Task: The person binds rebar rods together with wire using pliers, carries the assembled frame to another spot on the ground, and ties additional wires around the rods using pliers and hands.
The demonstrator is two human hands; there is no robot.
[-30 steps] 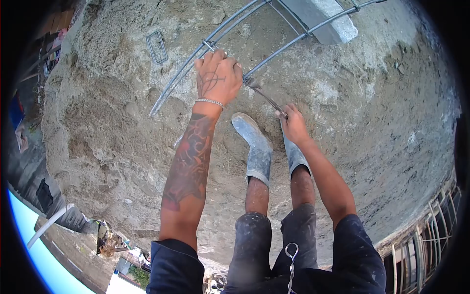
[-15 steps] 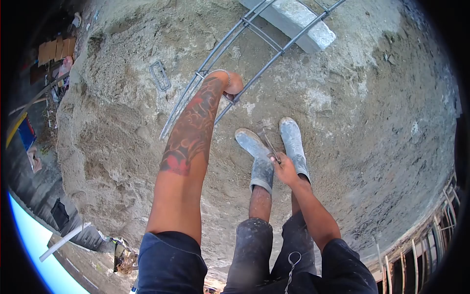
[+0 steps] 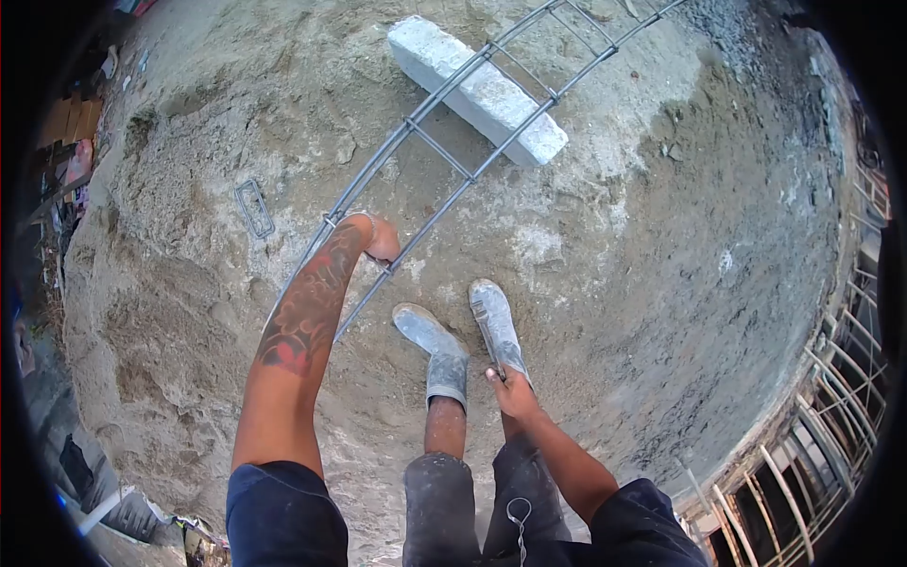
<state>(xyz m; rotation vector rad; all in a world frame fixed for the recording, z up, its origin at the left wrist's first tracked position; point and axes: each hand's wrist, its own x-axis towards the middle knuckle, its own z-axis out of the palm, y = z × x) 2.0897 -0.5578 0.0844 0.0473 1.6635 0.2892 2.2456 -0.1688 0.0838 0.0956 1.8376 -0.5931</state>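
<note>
My left hand [image 3: 382, 242] is closed around a crossbar of the rebar cage [image 3: 437, 144], a long frame of steel bars joined by stirrups. Its fingers are partly hidden behind the wrist. The cage runs from the lower left up to the top right. Lower down, in front of my shin, my right hand [image 3: 514, 395] is closed on a thin dark metal tool [image 3: 501, 374]; little of it shows, and its kind is unclear. Under the cage lies a pale concrete block [image 3: 477, 90].
A loose rectangular stirrup [image 3: 253, 209] lies on the rough sandy ground [image 3: 179, 312] at left. My dusty boots [image 3: 495, 324] stand below the cage. Poles [image 3: 789, 491] line a drop-off at lower right. Assorted debris [image 3: 71, 142] lies beyond the left edge.
The view has shifted, showing more of the block and cage. My left hand still grips the cage. The tool in my right hand, visible before, is now mostly hidden.
</note>
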